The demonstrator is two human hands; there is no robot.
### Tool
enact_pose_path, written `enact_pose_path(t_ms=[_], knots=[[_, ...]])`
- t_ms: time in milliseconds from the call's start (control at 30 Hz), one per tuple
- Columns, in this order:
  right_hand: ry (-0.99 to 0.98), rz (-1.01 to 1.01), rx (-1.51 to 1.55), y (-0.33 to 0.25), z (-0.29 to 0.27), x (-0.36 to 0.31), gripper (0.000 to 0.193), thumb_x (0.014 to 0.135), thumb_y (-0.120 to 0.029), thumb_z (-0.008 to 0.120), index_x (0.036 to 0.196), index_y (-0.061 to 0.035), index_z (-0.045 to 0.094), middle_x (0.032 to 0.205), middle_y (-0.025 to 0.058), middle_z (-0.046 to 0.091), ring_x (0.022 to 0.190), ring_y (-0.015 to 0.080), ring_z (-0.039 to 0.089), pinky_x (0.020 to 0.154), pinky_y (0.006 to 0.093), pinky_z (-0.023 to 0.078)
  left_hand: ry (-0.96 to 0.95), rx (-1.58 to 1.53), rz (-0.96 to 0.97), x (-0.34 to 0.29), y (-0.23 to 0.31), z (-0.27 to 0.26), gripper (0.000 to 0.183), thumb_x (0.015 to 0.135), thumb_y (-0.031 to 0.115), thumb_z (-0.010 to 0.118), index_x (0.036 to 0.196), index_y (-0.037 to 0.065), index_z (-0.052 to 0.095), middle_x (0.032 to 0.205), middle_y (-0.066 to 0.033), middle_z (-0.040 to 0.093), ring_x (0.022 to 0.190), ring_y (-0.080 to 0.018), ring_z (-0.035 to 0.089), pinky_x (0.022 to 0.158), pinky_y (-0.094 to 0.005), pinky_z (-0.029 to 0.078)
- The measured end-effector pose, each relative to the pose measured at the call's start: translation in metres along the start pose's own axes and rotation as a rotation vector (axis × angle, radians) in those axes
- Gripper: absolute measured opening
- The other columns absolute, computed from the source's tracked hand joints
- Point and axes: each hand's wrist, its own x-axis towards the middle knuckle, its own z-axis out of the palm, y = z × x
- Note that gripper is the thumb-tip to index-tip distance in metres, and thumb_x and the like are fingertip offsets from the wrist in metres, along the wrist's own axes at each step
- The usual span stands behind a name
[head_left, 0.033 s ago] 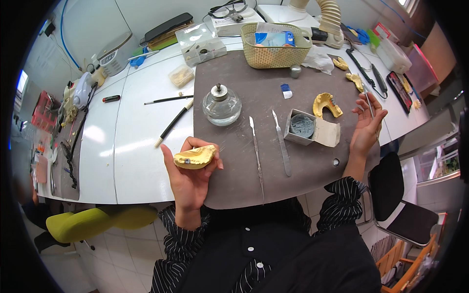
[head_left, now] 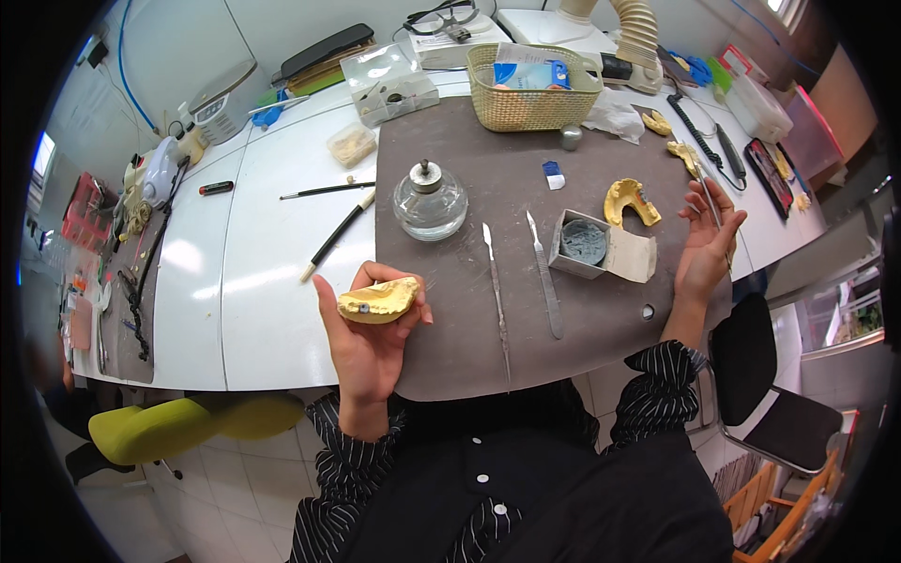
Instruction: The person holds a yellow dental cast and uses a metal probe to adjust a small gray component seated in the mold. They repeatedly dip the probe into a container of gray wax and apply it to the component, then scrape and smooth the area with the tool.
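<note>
My left hand (head_left: 364,361) is closed around a yellow dental plaster cast (head_left: 377,302), held above the mat's left front edge. A small grey-blue spot shows on the cast's near side. Raised over the right of the mat, my right hand (head_left: 699,267) grips a slim metal dental instrument (head_left: 708,202) that points up and away; its lower end is partly hidden by the hand. Left of that hand, an opened carton (head_left: 631,256) contains grey-blue wax (head_left: 582,241). A horseshoe-shaped plaster cast (head_left: 619,199) lies just behind the carton.
On the grey mat (head_left: 441,352) lie a wax carver (head_left: 497,291) and a scalpel-like knife (head_left: 546,291). A glass spirit burner (head_left: 430,211) stands behind them. Farther back is a woven basket (head_left: 526,111). Left are a black-handled brush (head_left: 333,239) and a clear box (head_left: 389,89).
</note>
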Motion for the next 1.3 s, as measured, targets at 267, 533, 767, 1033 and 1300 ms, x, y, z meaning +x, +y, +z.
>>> enact_pose_path(t_ms=[267, 533, 767, 1033, 1300], knots=[[-0.313, -0.095, -0.07, -0.092, 0.07, -0.061, 0.017, 0.083, -0.007, 0.055, 0.096, 0.003, 0.06, 0.086, 0.0096, 0.061, 0.078, 0.0119, 0.056, 0.07, 0.0238, 0.044, -0.011, 0.056, -0.011, 0.002, -0.002, -0.004, 0.071, 0.089, 0.061, 0.009, 0.087, 0.002, 0.048, 0.077, -0.0118, 0.055, 0.061, -0.0143, 0.045, 0.065, -0.026, 0.041], [-0.456, -0.226, -0.22, -0.032, 0.151, -0.08, 0.012, 0.073, -0.001, 0.065, 0.084, 0.0001, 0.06, 0.079, 0.0067, 0.062, 0.073, 0.0123, 0.059, 0.071, 0.024, 0.045, -0.058, 0.078, -0.029, 0.0, -0.002, -0.007, 0.071, 0.088, 0.062, 0.009, 0.087, 0.002, 0.048, 0.07, -0.0083, 0.054, 0.058, -0.0117, 0.04, 0.067, -0.0267, 0.041], [-0.54, -0.304, -0.267, -0.031, 0.149, -0.085, 0.013, 0.071, -0.002, 0.066, 0.084, -0.0032, 0.064, 0.082, 0.0062, 0.065, 0.077, 0.0182, 0.063, 0.081, 0.0338, 0.044, -0.039, 0.074, 0.0, 0.001, 0.0, 0.001, 0.068, 0.09, 0.059, 0.011, 0.084, 0.002, 0.046, 0.071, -0.0108, 0.05, 0.053, -0.0114, 0.035, 0.064, -0.0291, 0.041], [-0.515, -0.296, -0.242, -0.022, 0.15, -0.091, 0.016, 0.07, -0.001, 0.065, 0.086, -0.0036, 0.063, 0.084, 0.0063, 0.065, 0.081, 0.0206, 0.061, 0.084, 0.0351, 0.043, -0.029, 0.067, -0.003, -0.003, 0.0, -0.003, 0.067, 0.089, 0.06, 0.012, 0.084, 0.003, 0.046, 0.072, -0.0115, 0.051, 0.052, -0.0114, 0.035, 0.064, -0.0293, 0.041], [-0.497, -0.28, -0.222, -0.028, 0.151, -0.088, 0.017, 0.07, 0.002, 0.064, 0.086, -0.0021, 0.062, 0.086, 0.0109, 0.062, 0.084, 0.0228, 0.061, 0.076, 0.0299, 0.046, -0.071, 0.087, -0.008, -0.002, 0.001, -0.001, 0.068, 0.089, 0.061, 0.011, 0.085, 0.002, 0.046, 0.074, -0.0126, 0.053, 0.053, -0.0124, 0.038, 0.063, -0.0285, 0.041]])
